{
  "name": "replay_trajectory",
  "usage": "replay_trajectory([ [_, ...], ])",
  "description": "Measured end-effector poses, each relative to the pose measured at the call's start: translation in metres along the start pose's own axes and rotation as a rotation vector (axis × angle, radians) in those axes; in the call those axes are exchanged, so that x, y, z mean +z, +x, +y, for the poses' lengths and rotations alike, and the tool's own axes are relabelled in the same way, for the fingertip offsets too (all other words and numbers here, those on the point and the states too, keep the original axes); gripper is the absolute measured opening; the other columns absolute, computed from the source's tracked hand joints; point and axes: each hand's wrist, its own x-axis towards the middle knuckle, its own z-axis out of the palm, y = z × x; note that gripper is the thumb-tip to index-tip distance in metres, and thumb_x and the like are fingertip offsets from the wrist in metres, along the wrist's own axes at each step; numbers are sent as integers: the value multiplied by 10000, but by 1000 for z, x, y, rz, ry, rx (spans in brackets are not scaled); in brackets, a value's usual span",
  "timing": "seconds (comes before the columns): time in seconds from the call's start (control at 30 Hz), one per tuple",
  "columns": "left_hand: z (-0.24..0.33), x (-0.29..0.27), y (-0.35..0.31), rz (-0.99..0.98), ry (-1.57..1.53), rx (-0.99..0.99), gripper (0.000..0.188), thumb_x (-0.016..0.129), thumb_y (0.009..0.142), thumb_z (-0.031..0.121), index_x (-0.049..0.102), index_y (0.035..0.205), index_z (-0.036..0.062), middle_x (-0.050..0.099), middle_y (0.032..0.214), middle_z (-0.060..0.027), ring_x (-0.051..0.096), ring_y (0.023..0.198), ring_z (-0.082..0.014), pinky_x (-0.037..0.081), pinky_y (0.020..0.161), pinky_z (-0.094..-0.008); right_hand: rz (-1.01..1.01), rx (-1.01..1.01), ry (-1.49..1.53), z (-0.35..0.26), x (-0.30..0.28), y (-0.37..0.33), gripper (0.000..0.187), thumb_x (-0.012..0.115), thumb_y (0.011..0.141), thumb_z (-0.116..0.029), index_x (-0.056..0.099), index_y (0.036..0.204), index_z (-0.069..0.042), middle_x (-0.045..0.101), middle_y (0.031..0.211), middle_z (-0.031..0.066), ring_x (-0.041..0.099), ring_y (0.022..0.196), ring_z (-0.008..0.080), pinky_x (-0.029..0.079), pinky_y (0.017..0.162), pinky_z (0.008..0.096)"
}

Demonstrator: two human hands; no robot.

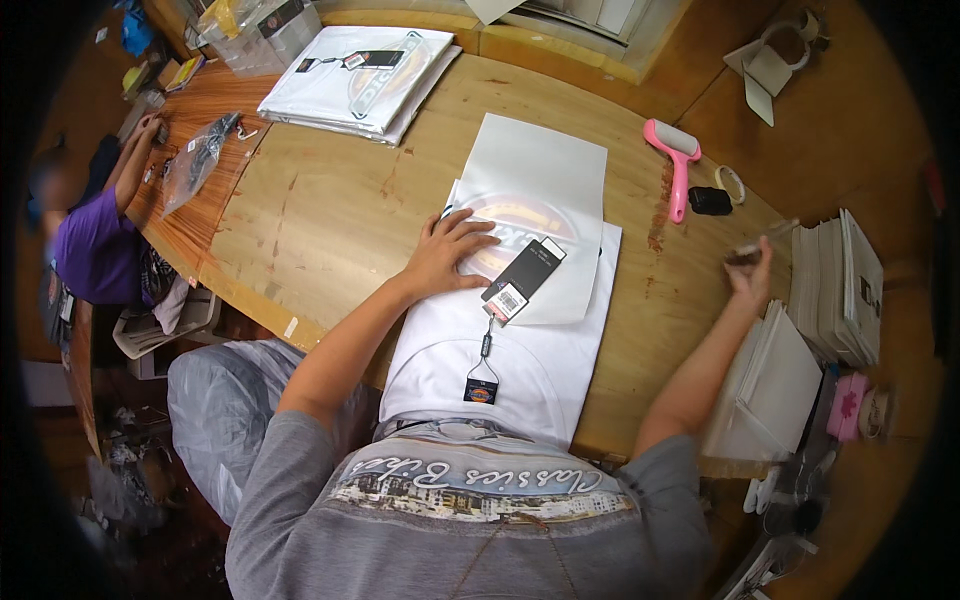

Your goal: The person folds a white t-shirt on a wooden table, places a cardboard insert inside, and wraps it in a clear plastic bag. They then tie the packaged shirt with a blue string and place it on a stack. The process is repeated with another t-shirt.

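My left hand [448,255] lies flat, fingers spread, on a folded white T-shirt [420,375] in front of me. A translucent white sheet [540,165] covers the shirt's upper part, and a round coloured print shows through it. Beside my left thumb a black hang tag [523,272] with a white barcode sticker lies on the sheet. Its black cord runs down to a small dark label [480,390] below the shirt's neckline. Off to the right, my right hand [750,277] is raised near the table's edge. Its fingers are closed around something small and blurred that I cannot make out.
A pink-handled lint roller [675,165], a small black object [710,201] and a tape ring [733,184] lie at the right. White sheet stacks [770,375] stand beside my right arm. Bagged shirts [350,80] lie far left. A person in purple [98,245] works at the left.
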Motion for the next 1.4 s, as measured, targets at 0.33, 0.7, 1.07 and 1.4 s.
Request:
replay_trajectory([
  [0.33, -9, -7, 10, -52, 6, 6, 404, 624, 657, 310, 543, 1032, 185, 451, 1138, 15, 327, 1098, -244, 201, 887, -449, -1183, 82, -692, 169, 115, -193, 776, 748, 503, -169, 257, 1103, -145, 341, 1001, 43, 380, 932, 159, 375, 791, 289],
  [0.7, -9, -3, 57, 79, 128, 132, 227, 572, 712, 163, 576, 937, 131, 512, 966, -10, 465, 908, -192, 317, 774, -373, -1294, -557, -1507, 167, 113, -175, 396, 631, 659, -177, 523, 1035, -115, 483, 1019, 79, 413, 997, 257, 309, 870, 347],
  [1.07, -29, 11, 62, 229, 227, 34, 280, 451, 799, 269, 541, 1045, 171, 490, 1007, -29, 419, 968, -189, 285, 797, -394, -886, -1088, -1777, 195, 122, -145, 332, 431, 818, -296, 471, 1128, -185, 448, 1080, 37, 375, 1026, 206, 270, 857, 366],
  [1.4, -71, -52, 98, -590, -488, -254, 322, 660, 670, 275, 601, 875, 34, 558, 959, -65, 519, 842, -191, 370, 733, -318, -1352, -15, -1665, 133, 150, -88, 325, 578, 743, -260, 556, 986, -44, 563, 970, 54, 511, 897, 197, 395, 781, 274],
])
